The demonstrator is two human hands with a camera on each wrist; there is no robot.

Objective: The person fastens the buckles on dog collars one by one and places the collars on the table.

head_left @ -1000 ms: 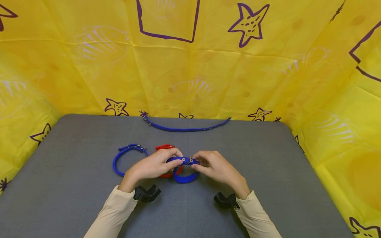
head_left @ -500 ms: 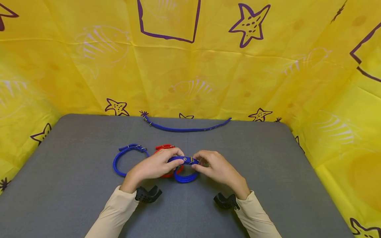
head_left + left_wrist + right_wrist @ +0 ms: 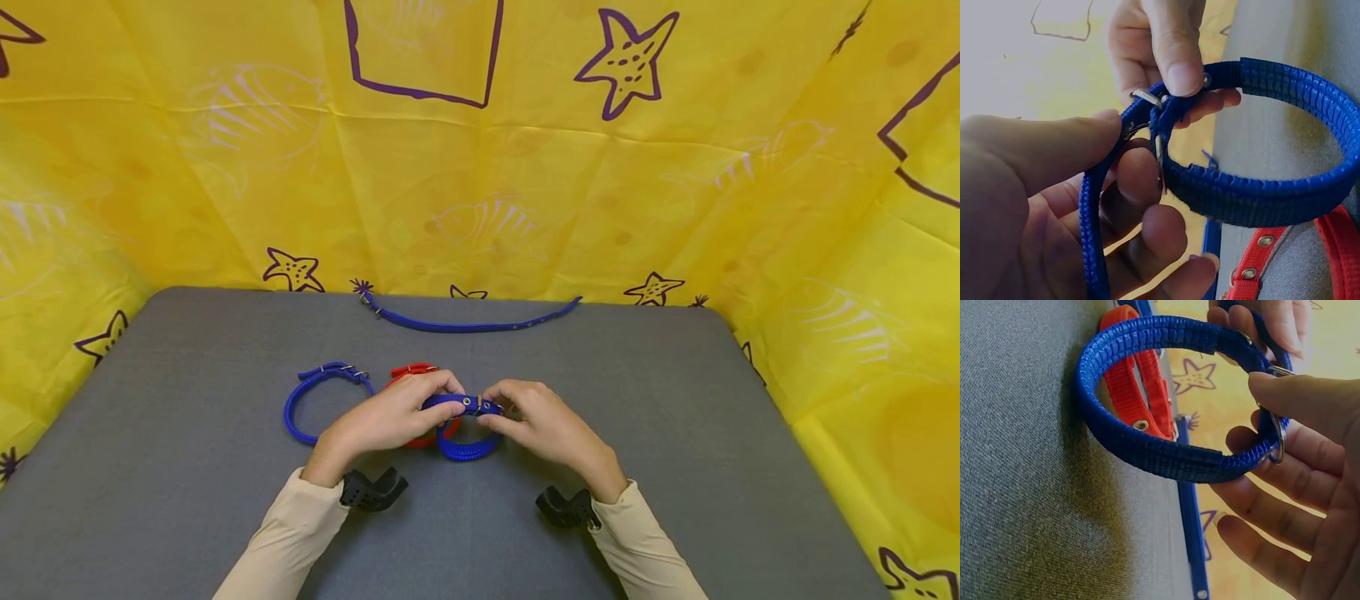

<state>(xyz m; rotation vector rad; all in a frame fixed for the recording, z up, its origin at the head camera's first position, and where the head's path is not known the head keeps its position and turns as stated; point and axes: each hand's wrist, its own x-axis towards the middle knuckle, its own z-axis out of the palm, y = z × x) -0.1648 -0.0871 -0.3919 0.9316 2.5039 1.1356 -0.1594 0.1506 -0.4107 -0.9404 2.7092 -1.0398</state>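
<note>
Blue padded collar (image 3: 468, 452), one, fastened into a loop; located at the centre of the head frame, between the two hands and in contact with both. Buckled stretch runs left to right across the picture, metal buckle (image 3: 478, 406) in the narrow gap between fingertips, neither hand clearly nearer; padded part hangs toward the bottom of the frame. Left hand (image 3: 397, 415): thumb and fingers pinching the strap left of the buckle. Right hand (image 3: 542, 419): pinching the band at the right. Adjacent: red collar (image 3: 412, 369), partly hidden behind the left hand, on the grey worktop (image 3: 712, 433). Loop's contact with worktop: cannot tell.
</note>
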